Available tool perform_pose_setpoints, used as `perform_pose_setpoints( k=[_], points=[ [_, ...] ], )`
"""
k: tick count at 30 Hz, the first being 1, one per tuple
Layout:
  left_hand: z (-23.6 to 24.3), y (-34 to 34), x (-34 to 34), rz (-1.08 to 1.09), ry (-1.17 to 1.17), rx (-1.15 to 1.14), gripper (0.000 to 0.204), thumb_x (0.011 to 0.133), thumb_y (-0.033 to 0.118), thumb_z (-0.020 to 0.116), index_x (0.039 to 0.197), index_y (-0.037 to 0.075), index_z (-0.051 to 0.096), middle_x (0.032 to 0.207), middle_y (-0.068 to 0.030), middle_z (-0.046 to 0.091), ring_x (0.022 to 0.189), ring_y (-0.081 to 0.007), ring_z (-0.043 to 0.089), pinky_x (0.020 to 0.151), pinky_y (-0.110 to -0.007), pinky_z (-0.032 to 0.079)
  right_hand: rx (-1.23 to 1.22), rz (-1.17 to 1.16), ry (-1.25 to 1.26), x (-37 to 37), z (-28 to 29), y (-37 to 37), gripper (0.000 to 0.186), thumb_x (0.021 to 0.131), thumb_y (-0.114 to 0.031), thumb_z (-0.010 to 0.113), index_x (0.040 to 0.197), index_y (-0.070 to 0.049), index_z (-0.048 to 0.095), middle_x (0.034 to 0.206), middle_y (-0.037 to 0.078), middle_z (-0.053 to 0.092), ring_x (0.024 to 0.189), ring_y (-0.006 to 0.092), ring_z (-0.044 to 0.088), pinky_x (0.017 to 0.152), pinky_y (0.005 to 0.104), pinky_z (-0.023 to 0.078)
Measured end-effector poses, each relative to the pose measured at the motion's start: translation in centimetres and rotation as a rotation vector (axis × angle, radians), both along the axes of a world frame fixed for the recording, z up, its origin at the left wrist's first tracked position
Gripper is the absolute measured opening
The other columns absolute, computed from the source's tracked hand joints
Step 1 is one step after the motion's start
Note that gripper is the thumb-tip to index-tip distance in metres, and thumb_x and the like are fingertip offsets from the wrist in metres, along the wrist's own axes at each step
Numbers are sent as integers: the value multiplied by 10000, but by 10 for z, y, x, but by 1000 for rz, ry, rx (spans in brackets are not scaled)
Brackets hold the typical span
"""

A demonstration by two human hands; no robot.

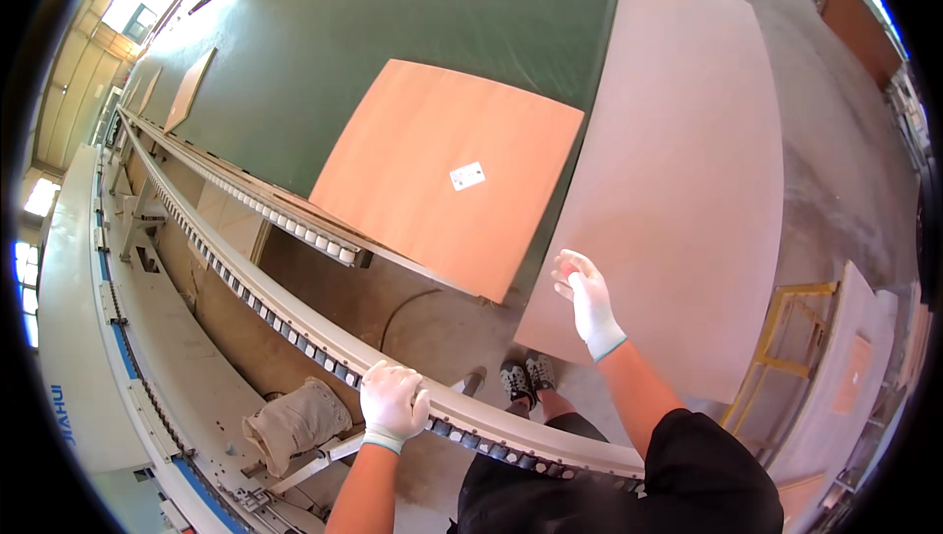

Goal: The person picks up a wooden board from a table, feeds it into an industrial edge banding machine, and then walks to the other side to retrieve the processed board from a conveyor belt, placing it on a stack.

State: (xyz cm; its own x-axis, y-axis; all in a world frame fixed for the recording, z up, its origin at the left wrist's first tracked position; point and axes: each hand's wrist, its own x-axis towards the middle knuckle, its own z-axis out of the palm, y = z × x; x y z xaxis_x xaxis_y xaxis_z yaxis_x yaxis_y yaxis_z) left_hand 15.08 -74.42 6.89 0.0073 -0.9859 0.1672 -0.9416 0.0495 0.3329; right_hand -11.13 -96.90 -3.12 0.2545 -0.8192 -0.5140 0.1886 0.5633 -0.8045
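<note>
Rail point(319, 326) is under our left hand point(393, 401), fingers curled over it; grip force, can't tell. We'd keep that palm on top, fingertips clear of the dark roller row point(312, 352). Right hand point(587, 303) is loosely open, looks empty, above the pinkish-grey board point(678, 141); contact unclear. Wood-toned panel point(422, 131) lies flat on the green worktop point(471, 3), left of that hand, label point(468, 175) up. If we handle it, best by the edges, gloves off the label.

Bright windows point(41, 197), yellowish wall point(83, 77), grey floor point(835, 146)
</note>
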Motion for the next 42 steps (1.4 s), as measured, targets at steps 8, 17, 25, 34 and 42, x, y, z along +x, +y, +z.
perform_pose_setpoints(
  k=[8,17,25,34,42],
  points=[
    [-3,7,-2,42,-28,42,143,690,223,638,767,103,650,823,-47,670,812,-273,621,870,-448,464,73,-153,-199,5,0,3,435,947,-105,441,1376,-40,468,1389,117,495,1247,254,502,1062,430,403],
    [7,7,2,17,-32,74,121,735,206,635,714,94,673,738,-50,670,737,-268,620,760,-426,484,426,-191,-593,-55,2,-1,330,949,-125,523,1254,2,535,1224,115,608,1120,270,577,1019,393,443],
    [13,-1,-15,320,312,177,228,873,220,620,899,25,736,932,-129,723,893,-286,666,878,-373,501,-142,-63,-380,-100,131,22,351,851,-40,549,1188,56,549,1098,99,623,1001,193,613,901,332,495],
    [124,-22,56,661,1423,-129,765,1020,537,370,1505,-44,262,1537,-252,322,1448,-340,291,1186,-434,238,-382,-51,-4,-232,240,79,436,846,-159,590,1211,78,566,1103,138,660,951,212,659,782,342,551],
    [178,26,-4,631,1506,44,476,1024,355,496,1321,-14,538,1247,-112,627,1117,-156,598,960,-319,487,-343,-16,-650,-110,321,120,631,806,-180,715,1338,55,469,1328,221,554,1153,320,590,919,416,537]
  ],
)
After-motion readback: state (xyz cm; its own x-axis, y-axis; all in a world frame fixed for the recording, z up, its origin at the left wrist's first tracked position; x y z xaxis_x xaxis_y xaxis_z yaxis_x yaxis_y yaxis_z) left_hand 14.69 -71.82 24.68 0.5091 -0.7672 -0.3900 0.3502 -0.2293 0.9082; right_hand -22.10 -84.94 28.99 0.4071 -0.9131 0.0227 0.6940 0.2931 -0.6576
